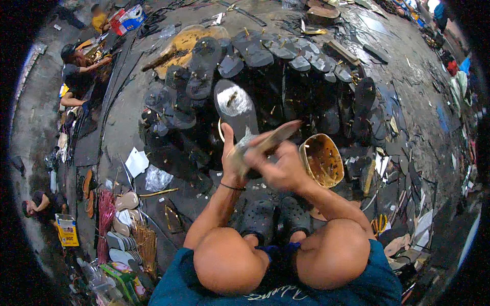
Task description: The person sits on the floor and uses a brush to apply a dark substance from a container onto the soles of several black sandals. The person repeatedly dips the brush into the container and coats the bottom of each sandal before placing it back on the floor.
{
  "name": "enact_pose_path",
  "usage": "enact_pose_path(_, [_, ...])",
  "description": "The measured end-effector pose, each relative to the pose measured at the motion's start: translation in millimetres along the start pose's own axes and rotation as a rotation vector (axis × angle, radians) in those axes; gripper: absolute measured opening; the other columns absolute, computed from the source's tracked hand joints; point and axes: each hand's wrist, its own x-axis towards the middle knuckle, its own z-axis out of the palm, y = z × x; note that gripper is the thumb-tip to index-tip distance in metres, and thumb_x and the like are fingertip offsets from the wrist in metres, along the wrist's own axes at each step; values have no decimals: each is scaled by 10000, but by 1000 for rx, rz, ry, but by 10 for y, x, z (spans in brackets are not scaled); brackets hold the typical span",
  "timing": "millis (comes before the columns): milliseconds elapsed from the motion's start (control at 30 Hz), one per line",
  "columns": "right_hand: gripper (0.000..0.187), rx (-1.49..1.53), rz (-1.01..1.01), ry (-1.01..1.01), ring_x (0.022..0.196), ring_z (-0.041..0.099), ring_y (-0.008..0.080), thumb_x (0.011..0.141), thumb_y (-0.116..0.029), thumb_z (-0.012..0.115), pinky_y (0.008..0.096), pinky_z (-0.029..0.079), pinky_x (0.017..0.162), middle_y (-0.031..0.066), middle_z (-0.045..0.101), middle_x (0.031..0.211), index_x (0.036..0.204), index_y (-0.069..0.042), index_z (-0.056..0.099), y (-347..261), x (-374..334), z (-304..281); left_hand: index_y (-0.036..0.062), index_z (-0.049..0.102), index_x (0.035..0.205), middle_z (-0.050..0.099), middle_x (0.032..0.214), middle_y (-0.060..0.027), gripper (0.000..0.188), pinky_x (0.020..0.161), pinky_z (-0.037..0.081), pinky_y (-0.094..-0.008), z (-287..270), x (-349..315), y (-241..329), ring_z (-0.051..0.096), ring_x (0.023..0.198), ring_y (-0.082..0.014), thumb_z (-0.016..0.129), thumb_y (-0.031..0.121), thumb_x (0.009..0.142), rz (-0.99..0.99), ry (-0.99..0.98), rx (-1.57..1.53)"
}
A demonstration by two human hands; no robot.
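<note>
A dark shoe sole [246,117] with a pale, shiny smear on its far end points away from me. My left hand [236,160] grips its near end, thumb stretched up along the side. Crossing over it from the right, my right hand [282,166] is closed on a flat, greyish blade-like piece [279,136] with a reddish-brown tip. Motion blurs both the piece and my right fingers, so where it meets the sole cannot be made out. Beside my right wrist stands an amber tub [332,178] with brown residue inside.
Many dark soles [206,53] with small upright pegs lie in an arc ahead. A yellowish board [186,38] is behind them. Bundled sticks [145,245] and insoles [126,201] lie left; scraps [421,229] litter the right. People [81,66] sit at far left. My black clogs [259,217] are below.
</note>
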Motion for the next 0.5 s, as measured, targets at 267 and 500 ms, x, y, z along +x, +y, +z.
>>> enact_pose_path(267, [208, -92, -180, 47, 830, 652, 168, 872, -196, 702, 293, 502, 761, 107, 692, 933, 983, -24, 665, 100, -106, -9, 86, 596, 1128, 677, 943, -52, 681, 657, 565, -339, 75, -137, 16, 663, 767, -205, 442, 704, 887, 293, -3, 218])
enact_pose_path(500, [219, -37, 249, 268, 892, 677, 233, 867, -225, 694, 384, 518, 796, 134, 706, 941, 961, -28, 681, 399, 222, -395, 80, 551, 1206, 658, 997, -59, 683, 696, 564, -342, 297, -131, 27, 653, 822, -181, 472, 680, 889, 606, 92, 351])
